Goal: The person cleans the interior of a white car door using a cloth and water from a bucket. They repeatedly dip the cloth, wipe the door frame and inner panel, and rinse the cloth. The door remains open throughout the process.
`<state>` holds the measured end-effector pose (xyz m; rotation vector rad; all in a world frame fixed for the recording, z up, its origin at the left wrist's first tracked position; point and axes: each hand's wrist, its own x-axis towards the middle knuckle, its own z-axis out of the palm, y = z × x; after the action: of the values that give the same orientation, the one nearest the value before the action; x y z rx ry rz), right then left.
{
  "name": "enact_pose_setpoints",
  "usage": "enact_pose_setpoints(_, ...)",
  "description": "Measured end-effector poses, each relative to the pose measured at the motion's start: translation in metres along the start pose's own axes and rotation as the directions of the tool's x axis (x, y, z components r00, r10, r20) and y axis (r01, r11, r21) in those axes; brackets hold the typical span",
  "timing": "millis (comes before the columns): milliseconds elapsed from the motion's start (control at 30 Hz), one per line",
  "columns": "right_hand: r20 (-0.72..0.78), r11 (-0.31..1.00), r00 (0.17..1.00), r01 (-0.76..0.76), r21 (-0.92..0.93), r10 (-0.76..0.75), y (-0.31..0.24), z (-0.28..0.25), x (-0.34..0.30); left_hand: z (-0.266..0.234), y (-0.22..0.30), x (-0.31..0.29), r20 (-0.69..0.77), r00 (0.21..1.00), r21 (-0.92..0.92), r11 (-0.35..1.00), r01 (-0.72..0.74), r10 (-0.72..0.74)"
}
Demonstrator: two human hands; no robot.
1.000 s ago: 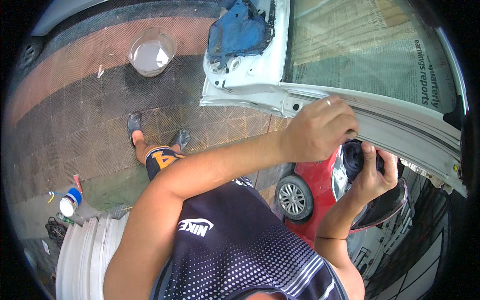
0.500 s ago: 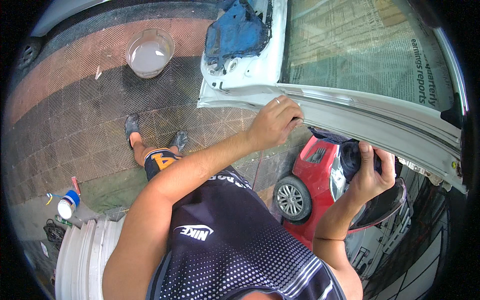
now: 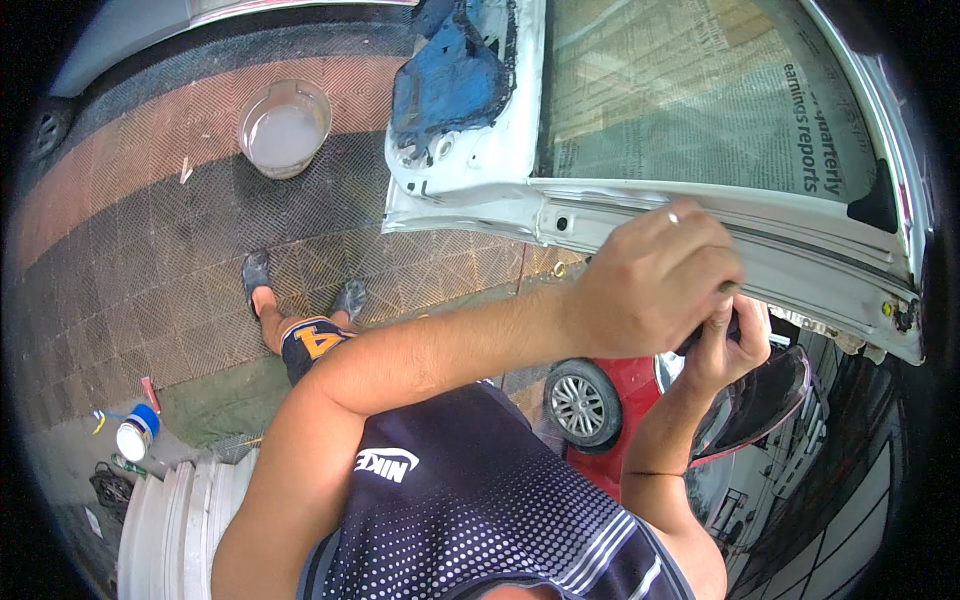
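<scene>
Compared with half a second ago, the left hand (image 3: 655,280) is sitting further right along the white painted metal car door (image 3: 800,265), now touching the right hand (image 3: 728,340) instead of apart from it. Far to the left of both hands, a round grey plastic bucket of cloudy water (image 3: 284,127) is standing on the patterned brick paving (image 3: 150,250). The left hand is curling shut, knuckles up, on the door's lower edge, pinching something thin that I cannot make out. Just beneath it, the right hand is closing around a dark object, mostly hidden. Newspaper masking (image 3: 700,100) is covering the door's window beyond the hands. That door looks heavy, stiff and smooth-painted; its folded edge seems the firmest grip.
</scene>
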<state>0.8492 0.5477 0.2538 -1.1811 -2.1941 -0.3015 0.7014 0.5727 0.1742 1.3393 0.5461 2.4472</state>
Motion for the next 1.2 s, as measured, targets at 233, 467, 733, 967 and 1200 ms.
enact_pose_setpoints(233, -0.002, 0.997, 1.000, 0.020, 0.070, -0.020, 0.002, 0.004, -0.003, -0.004, -0.010, -0.008, 0.047, 0.998, 0.008, 0.999, -0.034, 0.034)
enact_pose_setpoints(467, 0.033, 0.993, 0.997, 0.072, 0.099, -0.076, -0.003, 0.007, 0.008, -0.002, -0.001, 0.017, 0.052, 0.995, 0.057, 0.994, -0.092, 0.089)
enact_pose_setpoints(733, 0.026, 0.983, 0.990, 0.134, 0.128, -0.138, 0.003, 0.010, 0.008, 0.013, 0.013, 0.045, -0.044, 0.980, 0.044, 0.981, -0.191, 0.193)
enact_pose_setpoints(967, -0.061, 0.999, 0.997, 0.037, -0.004, -0.037, 0.008, 0.006, -0.007, 0.016, 0.019, 0.044, -0.049, 0.983, -0.013, 0.984, -0.176, 0.175)
enact_pose_setpoints(1200, 0.010, 0.993, 1.000, -0.022, 0.119, 0.021, -0.007, 0.010, 0.008, -0.040, -0.049, -0.086, 0.132, 0.983, 0.291, 0.953, 0.080, -0.123)
